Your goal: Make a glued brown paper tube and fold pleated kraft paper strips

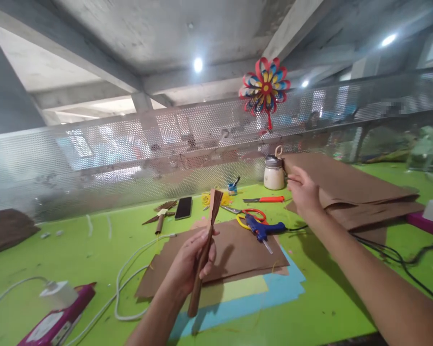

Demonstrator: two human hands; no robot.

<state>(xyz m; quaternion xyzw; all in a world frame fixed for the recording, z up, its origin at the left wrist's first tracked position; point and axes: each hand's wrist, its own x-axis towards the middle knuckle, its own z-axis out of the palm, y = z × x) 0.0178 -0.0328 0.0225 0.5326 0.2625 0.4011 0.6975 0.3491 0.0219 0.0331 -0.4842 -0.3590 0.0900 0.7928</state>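
Note:
My left hand [197, 257] is closed around a folded brown paper piece [215, 206]. Its upper end is pleated and flares out; the lower part is a narrow rolled stem, tilted above brown paper sheets [245, 245]. Raised at the right, my right hand [305, 192] has its fingers pinched together in front of a larger stack of brown paper [342, 180]. What lies between those fingertips, if anything, is too small to make out. Between the hands, a blue glue gun [261, 227] rests by scissors [254, 216] with red and yellow handles.
A red-handled knife [270, 199] lies before a cream jar [273, 178]. A phone [184, 208] is beside a small brown paper fan piece [160, 218]. White cable [119, 288] and purple power strips [61, 317] flank the workspace. A perforated metal screen [130, 168] stands behind.

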